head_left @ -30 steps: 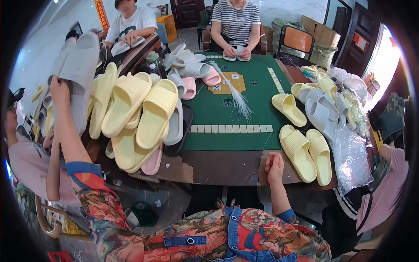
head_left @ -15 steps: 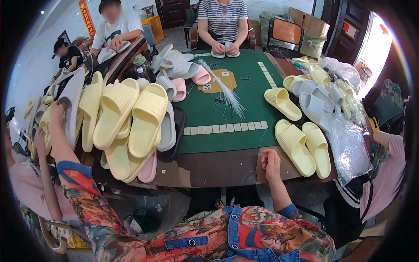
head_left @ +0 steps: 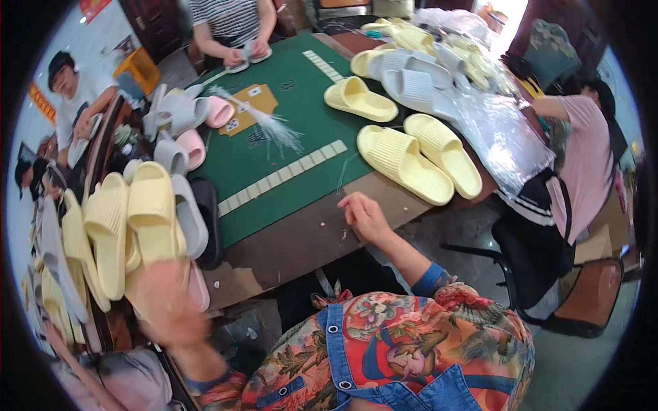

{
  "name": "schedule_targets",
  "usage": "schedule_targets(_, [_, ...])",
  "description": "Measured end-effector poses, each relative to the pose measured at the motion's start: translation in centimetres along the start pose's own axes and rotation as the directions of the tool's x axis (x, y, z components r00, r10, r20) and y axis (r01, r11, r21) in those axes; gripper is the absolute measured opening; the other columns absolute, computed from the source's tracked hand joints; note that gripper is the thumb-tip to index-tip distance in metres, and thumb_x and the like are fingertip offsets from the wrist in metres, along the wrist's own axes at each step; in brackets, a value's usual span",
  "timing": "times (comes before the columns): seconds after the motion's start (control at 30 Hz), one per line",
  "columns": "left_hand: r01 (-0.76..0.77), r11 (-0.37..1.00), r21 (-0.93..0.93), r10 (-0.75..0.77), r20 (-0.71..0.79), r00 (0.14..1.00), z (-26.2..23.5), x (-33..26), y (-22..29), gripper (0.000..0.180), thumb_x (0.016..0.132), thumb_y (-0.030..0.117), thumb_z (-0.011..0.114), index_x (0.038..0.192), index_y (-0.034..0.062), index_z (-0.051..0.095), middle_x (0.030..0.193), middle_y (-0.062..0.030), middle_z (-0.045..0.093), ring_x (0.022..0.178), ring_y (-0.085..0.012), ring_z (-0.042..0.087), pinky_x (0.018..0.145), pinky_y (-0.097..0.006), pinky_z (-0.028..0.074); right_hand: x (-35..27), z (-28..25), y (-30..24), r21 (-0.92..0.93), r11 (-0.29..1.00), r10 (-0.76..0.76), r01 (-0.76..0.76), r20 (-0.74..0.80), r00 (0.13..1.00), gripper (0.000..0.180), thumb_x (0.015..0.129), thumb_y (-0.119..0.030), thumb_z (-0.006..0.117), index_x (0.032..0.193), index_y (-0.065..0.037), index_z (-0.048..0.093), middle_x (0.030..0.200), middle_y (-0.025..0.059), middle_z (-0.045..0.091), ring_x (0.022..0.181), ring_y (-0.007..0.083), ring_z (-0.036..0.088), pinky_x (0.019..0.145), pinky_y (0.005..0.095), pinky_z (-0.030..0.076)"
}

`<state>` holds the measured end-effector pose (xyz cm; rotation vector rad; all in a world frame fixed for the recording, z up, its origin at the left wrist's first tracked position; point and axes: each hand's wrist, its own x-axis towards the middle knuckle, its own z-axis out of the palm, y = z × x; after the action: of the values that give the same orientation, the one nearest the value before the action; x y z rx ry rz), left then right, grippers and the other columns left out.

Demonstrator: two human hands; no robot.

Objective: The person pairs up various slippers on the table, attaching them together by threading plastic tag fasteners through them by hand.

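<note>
My left hand (head_left: 171, 308) is smeared by motion in front of the yellow slippers (head_left: 108, 236) heaped at the left table edge. Whether it holds anything does not show. Over the near edge of the table, my right hand (head_left: 367, 218) has its fingers curled in a pinch. Thin clear strands (head_left: 345, 175) rise from those fingertips. A pair of yellow slippers (head_left: 411, 168) lies just beyond that hand. On the green table mat (head_left: 274, 212) a loose bunch of whitish strands (head_left: 273, 127) rests by the pink slippers (head_left: 219, 111).
A row of pale tiles (head_left: 284, 177) crosses the near mat. Grey slippers (head_left: 417, 89) and clear plastic bags (head_left: 510, 130) lie at the right. Across the table a person in stripes (head_left: 233, 24) holds slippers. Another in pink (head_left: 579, 151) sits at the right, near a chair (head_left: 589, 301).
My view has swung rightward. My left hand has come away from the grey slipper at the far left and back toward me. My right hand keeps its curled pose near the table edge.
</note>
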<state>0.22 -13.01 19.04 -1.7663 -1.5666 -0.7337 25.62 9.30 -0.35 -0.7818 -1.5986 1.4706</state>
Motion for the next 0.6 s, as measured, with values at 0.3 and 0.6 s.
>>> schedule_targets(0.3, [0.37, 0.811, -0.454, -0.237, 0.324, 0.916, 18.2, -9.0, 10.0, 0.015, 0.074, 0.007, 0.064, 0.088, 0.0035, 0.062, 0.093, -0.0092, 0.059, 0.089, -0.0266, 0.056, 0.08, -0.038, 0.042, 0.0, -10.3, -8.0, -0.673, 0.736, -0.393, 0.071, -0.34, 0.854, 0.015, 0.082, -0.019, 0.063, 0.085, -0.004, 0.063, 0.072, 0.01, 0.061, 0.059, 0.0207, 0.059, 0.056, 0.0308, 0.046])
schedule_targets(0.6, [0.364, 0.831, -0.421, -0.247, 0.308, 0.919, 18.6, -9.2, 10.0, 0.012, 0.073, 0.005, 0.064, 0.085, 0.0035, 0.061, 0.094, -0.0095, 0.057, 0.089, -0.0277, 0.054, 0.078, -0.037, 0.041, 6.2, -17.2, -4.5, -0.896, 0.336, -0.197, -0.29, -0.368, 0.909, 0.062, 0.059, -0.052, 0.075, 0.081, 0.004, 0.061, 0.08, 0.0194, 0.061, 0.076, 0.0314, 0.06, 0.067, 0.0396, 0.048])
